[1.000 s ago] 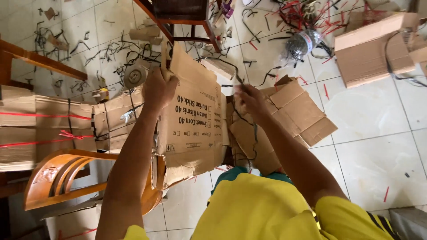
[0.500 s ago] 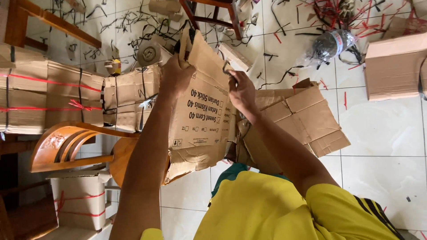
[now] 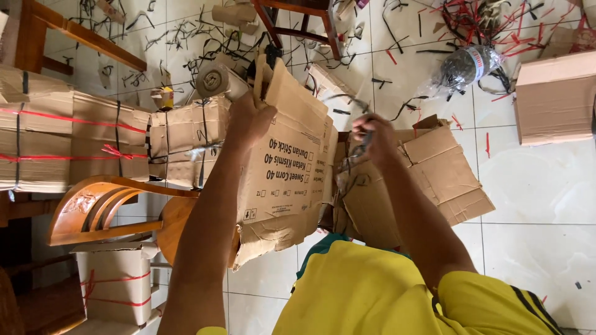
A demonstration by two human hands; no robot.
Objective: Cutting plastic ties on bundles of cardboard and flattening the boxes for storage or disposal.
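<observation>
My left hand (image 3: 248,121) grips the upper edge of a flattened brown cardboard box (image 3: 282,180) with black print, holding it upright on its edge. My right hand (image 3: 372,138) is closed around a thin dark thing (image 3: 362,149), a strap or a small tool; I cannot tell which. That hand hovers over another flattened, torn cardboard box (image 3: 434,170) lying on the white tiled floor (image 3: 540,186), just right of the upright box. My yellow shirt (image 3: 372,291) fills the bottom of the view.
Bundles of flattened cardboard (image 3: 74,139) tied with red and black straps lie at the left. A wooden chair (image 3: 112,208) stands beside them, another chair (image 3: 298,18) at the top. Cut straps, a plastic bottle (image 3: 465,65) and a tape roll (image 3: 214,80) litter the floor. A closed box (image 3: 555,99) sits at the right.
My right hand has come off the printed box's top edge and moved right, over the torn box. My left hand keeps its grip on the printed box.
</observation>
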